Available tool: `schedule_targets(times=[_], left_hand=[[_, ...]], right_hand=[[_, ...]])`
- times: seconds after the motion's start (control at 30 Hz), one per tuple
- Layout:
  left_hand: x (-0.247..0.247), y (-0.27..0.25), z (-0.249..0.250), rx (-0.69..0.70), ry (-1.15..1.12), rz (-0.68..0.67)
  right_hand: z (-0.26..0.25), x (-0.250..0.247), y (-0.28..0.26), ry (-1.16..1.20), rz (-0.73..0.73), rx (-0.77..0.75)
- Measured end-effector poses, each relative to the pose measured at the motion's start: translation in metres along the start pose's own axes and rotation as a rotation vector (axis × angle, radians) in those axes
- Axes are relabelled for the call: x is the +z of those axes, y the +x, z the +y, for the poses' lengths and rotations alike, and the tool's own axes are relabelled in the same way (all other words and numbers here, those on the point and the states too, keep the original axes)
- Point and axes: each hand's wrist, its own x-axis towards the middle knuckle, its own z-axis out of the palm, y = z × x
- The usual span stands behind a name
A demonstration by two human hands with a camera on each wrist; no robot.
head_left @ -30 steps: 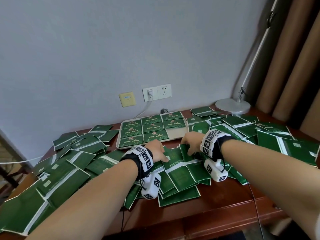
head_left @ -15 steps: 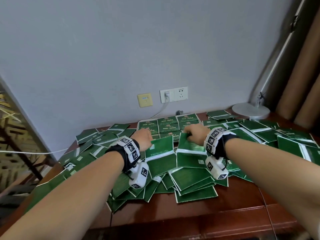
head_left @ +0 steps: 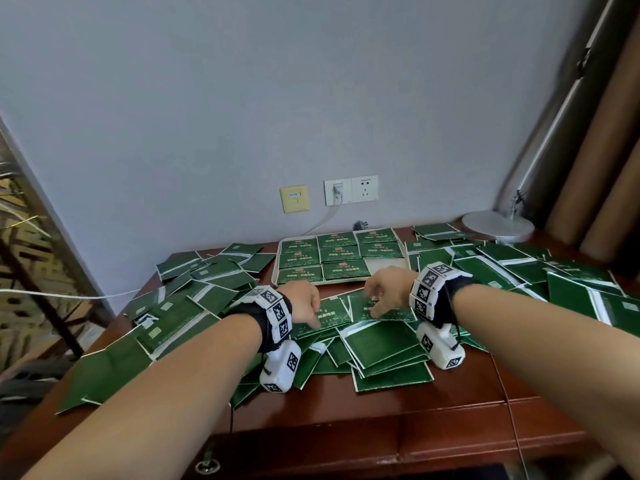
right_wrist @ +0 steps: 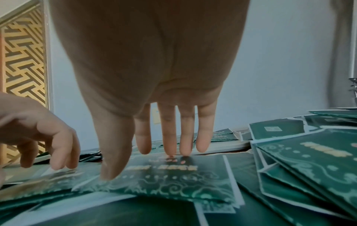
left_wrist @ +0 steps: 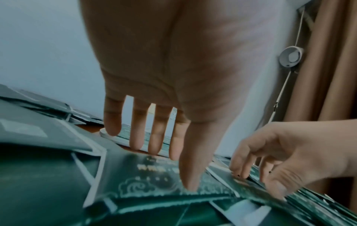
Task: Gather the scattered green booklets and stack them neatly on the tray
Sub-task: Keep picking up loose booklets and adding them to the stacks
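two booklets had just been flipped face-up under both hands, left hand and right hand spread flat, clamping nothing; tray beyond fingertips awaited them.

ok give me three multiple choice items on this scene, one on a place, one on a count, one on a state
1. Where is the tray?
A. against the wall below the sockets
B. at the table's front edge
C. on the floor

2. How many booklet stacks fill its back row?
A. one
B. three
C. five

3. How are the hands?
A. fists
B. fingers straight, on booklets
C. both lifting the tray

Key: 1 A, it lies under the outlet. 2 B, three sit side by side. 3 B, left hand and right hand touch loose booklets.
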Motion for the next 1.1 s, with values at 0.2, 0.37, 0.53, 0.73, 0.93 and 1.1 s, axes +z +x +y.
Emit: schedule_targets(times=[0.2, 0.37, 0.53, 0.73, 0.93, 1.1], left_hand=[[0.011, 0.002, 0.001, -0.014, 0.078, -0.06], [0.014, 0.004, 0.0, 0.001, 0.11, -0.03], [0.014, 0.004, 0.0, 0.015, 0.127, -0.012], [0.007, 0.006, 0.004, 0.021, 0.136, 0.049], [-0.013, 0.014, 0.002, -0.002, 0.147, 0.128], [-0.036, 0.035, -0.001, -0.058, 0.137, 0.232]], right_hand=[[0.006, 0.009, 0.002, -0.079, -0.083, 0.052], [0.007, 0.011, 0.007, -0.097, -0.055, 0.035], [0.008, 0.013, 0.008, -0.091, 0.004, 0.015], [0.008, 0.006, 0.004, -0.085, 0.05, 0.013], [0.013, -0.014, 0.007, -0.107, 0.182, 0.033], [0.032, -0.04, 0.022, 0.0, 0.33, 0.073]])
